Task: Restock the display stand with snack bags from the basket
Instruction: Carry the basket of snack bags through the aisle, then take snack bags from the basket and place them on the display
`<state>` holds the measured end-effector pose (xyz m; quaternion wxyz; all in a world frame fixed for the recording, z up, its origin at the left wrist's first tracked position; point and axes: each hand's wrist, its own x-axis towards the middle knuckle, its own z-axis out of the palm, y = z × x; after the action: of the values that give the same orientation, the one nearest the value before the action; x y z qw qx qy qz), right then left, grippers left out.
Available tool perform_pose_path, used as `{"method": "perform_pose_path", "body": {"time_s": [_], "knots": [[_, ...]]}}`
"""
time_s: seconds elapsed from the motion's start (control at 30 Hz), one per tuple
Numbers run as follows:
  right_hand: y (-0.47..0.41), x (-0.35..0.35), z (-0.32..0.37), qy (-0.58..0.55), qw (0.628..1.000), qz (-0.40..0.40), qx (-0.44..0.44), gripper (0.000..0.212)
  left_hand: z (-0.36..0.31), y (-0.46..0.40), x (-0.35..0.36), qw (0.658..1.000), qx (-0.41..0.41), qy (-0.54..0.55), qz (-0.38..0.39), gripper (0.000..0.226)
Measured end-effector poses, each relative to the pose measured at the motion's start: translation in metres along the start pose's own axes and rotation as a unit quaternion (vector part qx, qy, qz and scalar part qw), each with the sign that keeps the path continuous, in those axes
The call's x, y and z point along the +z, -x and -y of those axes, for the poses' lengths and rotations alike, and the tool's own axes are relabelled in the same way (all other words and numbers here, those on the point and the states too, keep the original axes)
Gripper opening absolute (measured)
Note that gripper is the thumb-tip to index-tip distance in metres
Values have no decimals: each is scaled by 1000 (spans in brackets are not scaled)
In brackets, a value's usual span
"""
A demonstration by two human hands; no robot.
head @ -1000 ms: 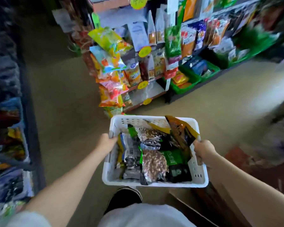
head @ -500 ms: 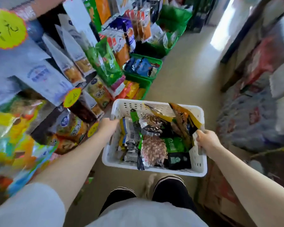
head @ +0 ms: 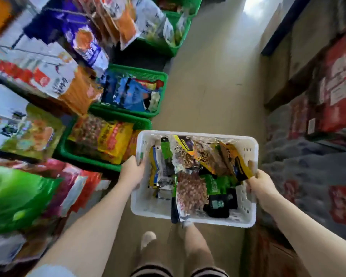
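Observation:
I carry a white plastic basket (head: 246, 218) in front of me at waist height. My left hand (head: 131, 172) grips its left rim and my right hand (head: 263, 186) grips its right rim. Inside lie several snack bags: a clear peanut bag (head: 191, 191), a green bag (head: 218, 183), an orange-and-black bag (head: 236, 158) and silver packets (head: 164, 168). The display stand (head: 48, 62) fills the left side, hung with blurred snack bags.
Green crates with snack bags sit on the floor at the stand's foot, one (head: 158, 92) with blue packs, one (head: 68, 150) with yellow packs, right beside the basket. Red boxes (head: 336, 92) and wrapped goods line the right. A beige aisle floor (head: 212, 76) runs ahead.
I have walked forward along the stand with the basket; the green crates are now beside it and the hanging bags have slid past on the left. Both hands keep their grip.

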<state>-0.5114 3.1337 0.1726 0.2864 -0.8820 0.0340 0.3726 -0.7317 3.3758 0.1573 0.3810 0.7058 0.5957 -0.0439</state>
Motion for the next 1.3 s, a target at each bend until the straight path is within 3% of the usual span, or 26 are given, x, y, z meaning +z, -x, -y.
{"method": "perform_pose_path", "body": {"time_s": [0.13,0.33,0.47,0.6,0.67,0.8,0.87,0.93,1.1,1.23,1.3], "knots": [[-108,40,-1,-27,999,-11,30,15,-10,-106,61,998,13,-38,38,24],[-286,144,-66,-29,996,-18,86,15,44,-251,205,993,-16,-68,95,16],[-368,192,-111,-29,993,-13,113,22,74,-306,274,984,27,-108,142,6],[-402,219,-139,-46,993,-1,107,17,95,-333,318,984,-9,-100,145,7],[-403,225,-142,-39,995,-2,86,19,103,-337,322,981,1,-155,121,13],[-387,219,-124,-1,993,-119,-21,46,100,-333,309,957,93,-266,66,39],[-373,215,-106,-42,990,-102,-92,40,89,-323,304,939,196,-280,46,36],[-364,217,-91,-48,988,-57,-137,40,75,-313,307,935,227,-257,88,28],[-374,227,-77,157,978,-39,-130,23,45,-308,351,955,48,-173,235,48],[-382,235,-73,282,953,-12,-107,17,49,-308,380,976,-91,-11,199,63],[-381,238,-71,342,931,7,-125,16,54,-305,386,963,-164,102,186,68]]}}
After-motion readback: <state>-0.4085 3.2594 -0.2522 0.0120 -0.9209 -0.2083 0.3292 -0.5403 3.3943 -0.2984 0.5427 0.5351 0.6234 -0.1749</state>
